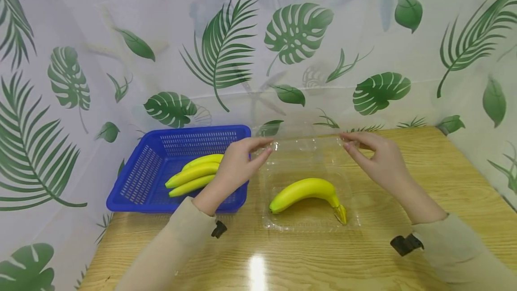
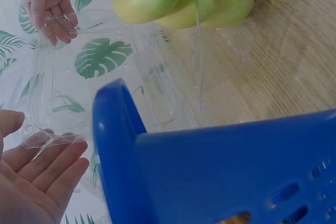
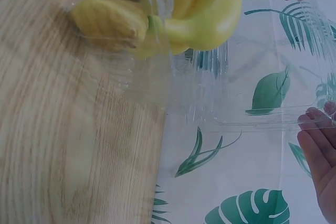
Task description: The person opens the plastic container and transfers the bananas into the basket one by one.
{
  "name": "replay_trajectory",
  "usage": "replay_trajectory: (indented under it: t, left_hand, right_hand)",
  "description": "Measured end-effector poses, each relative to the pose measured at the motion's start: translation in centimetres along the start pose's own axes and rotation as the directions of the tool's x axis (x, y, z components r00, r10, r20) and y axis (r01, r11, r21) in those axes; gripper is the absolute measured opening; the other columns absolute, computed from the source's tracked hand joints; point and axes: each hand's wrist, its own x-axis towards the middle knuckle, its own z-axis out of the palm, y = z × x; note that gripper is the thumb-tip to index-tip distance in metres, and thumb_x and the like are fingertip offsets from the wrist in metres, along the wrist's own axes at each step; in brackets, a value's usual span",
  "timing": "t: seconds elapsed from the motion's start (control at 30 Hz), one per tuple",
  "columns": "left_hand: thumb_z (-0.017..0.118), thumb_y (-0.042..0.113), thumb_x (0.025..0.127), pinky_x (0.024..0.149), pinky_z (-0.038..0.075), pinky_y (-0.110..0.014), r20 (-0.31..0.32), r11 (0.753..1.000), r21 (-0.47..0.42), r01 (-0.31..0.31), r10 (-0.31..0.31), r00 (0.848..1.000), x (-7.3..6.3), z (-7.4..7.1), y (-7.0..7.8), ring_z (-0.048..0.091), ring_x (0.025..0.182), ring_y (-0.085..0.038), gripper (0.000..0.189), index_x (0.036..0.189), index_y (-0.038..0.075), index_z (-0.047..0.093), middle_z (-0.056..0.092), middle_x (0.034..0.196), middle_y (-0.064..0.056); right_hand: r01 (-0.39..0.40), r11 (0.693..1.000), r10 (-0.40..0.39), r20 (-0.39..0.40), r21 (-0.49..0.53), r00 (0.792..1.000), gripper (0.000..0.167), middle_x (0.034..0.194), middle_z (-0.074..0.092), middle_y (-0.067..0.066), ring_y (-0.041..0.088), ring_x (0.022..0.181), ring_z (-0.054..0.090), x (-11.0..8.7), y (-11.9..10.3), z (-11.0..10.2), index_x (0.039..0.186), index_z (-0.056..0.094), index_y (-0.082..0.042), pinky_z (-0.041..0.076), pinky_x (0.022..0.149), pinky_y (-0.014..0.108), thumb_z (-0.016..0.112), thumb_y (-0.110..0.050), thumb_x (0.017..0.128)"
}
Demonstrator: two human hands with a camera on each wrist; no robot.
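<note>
A clear plastic clamshell box (image 1: 308, 227) stands on the table with its lid (image 1: 296, 144) raised at the back. Inside its base lies a yellow banana (image 1: 304, 188), greenish at its left end and with the stem to the right; both wrist views show several banana shapes through the plastic. My left hand (image 1: 242, 158) pinches the lid's left corner between thumb and fingers. At the opposite corner, my right hand (image 1: 377, 158) pinches the lid's edge. In the left wrist view, the left hand's fingers (image 2: 58, 166) extend under the clear corner.
Left of the box stands a blue perforated basket (image 1: 145, 201), with several bananas (image 1: 195, 175) in it. My left forearm passes over its front right corner. Behind the wooden table (image 1: 315, 264) hangs a white leaf-printed cloth (image 1: 258, 57).
</note>
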Motion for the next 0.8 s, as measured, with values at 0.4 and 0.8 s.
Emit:
replay_trajectory:
  t: [0.4, 0.8]
  left_hand:
    - [0.065, 0.025, 0.107, 0.101, 0.063, -0.046, -0.006, 1.000, -0.013, -0.010, 0.010, 1.000, -0.1, -0.3, -0.1, 0.073, 0.121, -0.025, 0.031, 0.136, 0.017, 0.073, 0.077, 0.131, -0.005]
    - [0.067, 0.022, 0.105, 0.106, 0.061, -0.045, -0.045, 0.997, 0.076, -0.033, 0.036, 0.998, -2.1, -2.1, -0.4, 0.072, 0.124, -0.026, 0.030, 0.132, 0.011, 0.075, 0.077, 0.130, -0.008]
  right_hand:
    - [-0.027, 0.999, 0.027, 0.004, 0.041, 1.000, 0.028, 0.121, 0.079, 0.016, -0.028, 0.099, 0.049, -0.1, 0.0, 0.0, 0.128, 0.077, -0.008, 0.042, 0.091, -0.006, 0.072, -0.007, 0.101]
    - [-0.026, 1.000, 0.026, 0.041, 0.001, 0.999, 0.026, 0.118, 0.081, 0.012, -0.029, 0.100, 0.049, 0.1, 0.0, -0.3, 0.127, 0.077, -0.009, 0.044, 0.088, -0.004, 0.071, -0.015, 0.103]
